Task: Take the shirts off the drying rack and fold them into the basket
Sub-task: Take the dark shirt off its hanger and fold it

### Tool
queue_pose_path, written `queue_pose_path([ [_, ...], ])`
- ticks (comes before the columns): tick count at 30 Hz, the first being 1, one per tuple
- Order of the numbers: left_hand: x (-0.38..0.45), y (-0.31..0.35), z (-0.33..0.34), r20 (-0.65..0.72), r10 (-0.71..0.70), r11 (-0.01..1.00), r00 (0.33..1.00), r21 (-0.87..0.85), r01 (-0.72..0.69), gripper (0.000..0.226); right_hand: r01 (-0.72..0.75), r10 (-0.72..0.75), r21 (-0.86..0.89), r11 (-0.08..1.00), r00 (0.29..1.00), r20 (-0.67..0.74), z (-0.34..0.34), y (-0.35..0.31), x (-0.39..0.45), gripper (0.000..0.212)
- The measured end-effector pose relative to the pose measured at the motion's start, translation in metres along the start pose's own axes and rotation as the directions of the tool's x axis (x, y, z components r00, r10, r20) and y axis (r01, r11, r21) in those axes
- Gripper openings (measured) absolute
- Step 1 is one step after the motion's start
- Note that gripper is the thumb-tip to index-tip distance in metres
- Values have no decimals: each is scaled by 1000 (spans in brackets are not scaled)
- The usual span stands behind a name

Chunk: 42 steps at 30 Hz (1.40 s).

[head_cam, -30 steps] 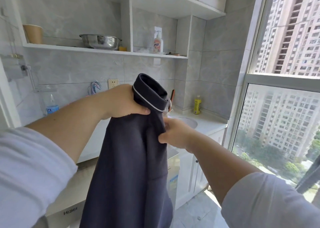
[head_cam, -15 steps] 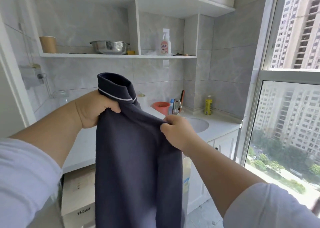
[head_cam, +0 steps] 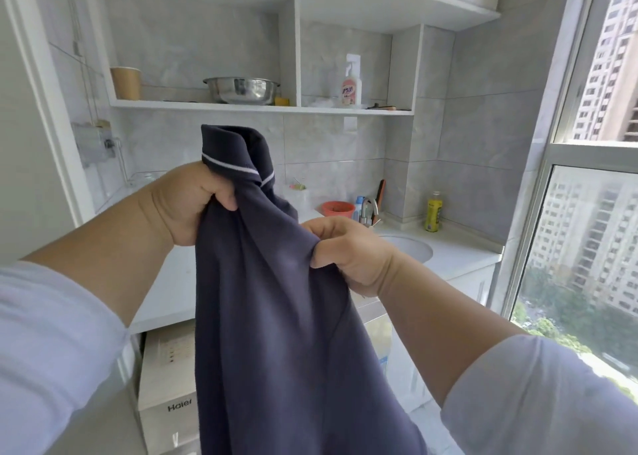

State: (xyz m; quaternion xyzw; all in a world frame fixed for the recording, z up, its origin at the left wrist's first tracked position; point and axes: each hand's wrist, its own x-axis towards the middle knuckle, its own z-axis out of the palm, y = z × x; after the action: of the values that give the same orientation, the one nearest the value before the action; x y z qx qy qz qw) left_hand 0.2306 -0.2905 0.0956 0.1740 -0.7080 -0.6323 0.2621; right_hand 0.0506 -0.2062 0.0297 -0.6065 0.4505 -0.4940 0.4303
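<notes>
A dark navy shirt (head_cam: 276, 333) with a white stripe on its collar hangs in front of me at chest height. My left hand (head_cam: 186, 206) is closed around the fabric just below the collar. My right hand (head_cam: 348, 251) pinches the cloth at the shoulder, lower and to the right. The shirt's body drops down past the bottom of the view. Neither a drying rack nor a basket is in view.
A white counter (head_cam: 459, 251) with a sink (head_cam: 411, 247) and tap runs behind the shirt. A washing machine (head_cam: 169, 378) sits under it. The shelf (head_cam: 262, 107) holds a steel bowl, a cup and a bottle. A large window (head_cam: 587, 247) is on the right.
My hands have drawn apart along the top of the shirt, the left moving left and the right dropping lower. The view has shifted, showing more of the counter and sink.
</notes>
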Motion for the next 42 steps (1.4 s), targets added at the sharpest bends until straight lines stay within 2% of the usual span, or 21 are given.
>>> queue_pose_path([
  [3, 5, -1, -9, -125, -13, 998, 992, 62, 21, 39, -15, 12, 61, 998, 999, 47, 3, 0, 4, 39],
  [6, 9, -1, -13, -309, 42, 981, 950, 194, 20, 30, -35, 31, 68, 997, 998, 48, 4, 2, 3, 29],
  [8, 14, 4, -11, -383, 88, 966, 920, 257, 14, 25, -35, 35, 0, 999, 999, 26, 6, 4, 3, 22],
  [10, 18, 11, -10, -422, 127, 954, 898, 299, 6, 22, -64, 64, -212, 975, 998, -7, 12, 1, 3, 8],
  [11, 21, 14, -10, -428, 144, 945, 892, 327, 5, 20, -104, 101, -358, 928, 995, -28, 13, -1, 1, 12],
  [13, 25, 20, -11, -418, 172, 912, 892, 410, 16, 18, -217, 205, -611, 762, 975, -90, 15, -4, -1, 25],
  [15, 29, 23, -16, -423, 195, 872, 885, 488, 41, 18, -284, 292, -747, 601, 948, -126, 17, 0, -2, 30],
  [17, 33, 21, -25, -468, 225, 847, 855, 527, 66, 14, -332, 334, -757, 563, 929, -159, 18, 9, 1, 35],
  [20, 41, 12, -34, -563, 275, 853, 779, 517, 73, 12, -389, 334, -628, 674, 919, -211, 17, 25, 12, 42],
  [23, 45, 3, -40, -643, 299, 902, 705, 432, 13, 9, -426, 336, -567, 705, 905, -261, 15, 40, 22, 49],
  [25, 44, 1, -47, -654, 295, 919, 697, 393, -20, 9, -461, 376, -572, 679, 887, -269, 14, 54, 24, 49],
  [29, 34, 1, -63, -610, 258, 953, 749, 290, -92, 17, -514, 408, -605, 608, 856, -317, 7, 75, 21, 45],
  [32, 24, -2, -81, -584, 251, 952, 772, 292, -89, 24, -541, 346, -564, 623, 838, -421, -7, 75, 22, 32],
  [35, 17, -7, -102, -573, 267, 931, 775, 362, -53, 22, -509, 102, -551, 661, 789, -606, -23, 55, 28, 28],
  [37, 18, -13, -115, -625, 301, 911, 720, 411, -24, 29, -445, -57, -545, 711, 736, -675, -30, 34, 31, 25],
  [40, 21, -18, -127, -717, 346, 838, 606, 526, 144, 38, -445, -151, -669, 595, 756, -637, -27, 9, 41, 21],
  [42, 21, -21, -130, -737, 349, 819, 579, 540, 194, 40, -461, -218, -703, 542, 731, -647, -27, 1, 46, 26],
])
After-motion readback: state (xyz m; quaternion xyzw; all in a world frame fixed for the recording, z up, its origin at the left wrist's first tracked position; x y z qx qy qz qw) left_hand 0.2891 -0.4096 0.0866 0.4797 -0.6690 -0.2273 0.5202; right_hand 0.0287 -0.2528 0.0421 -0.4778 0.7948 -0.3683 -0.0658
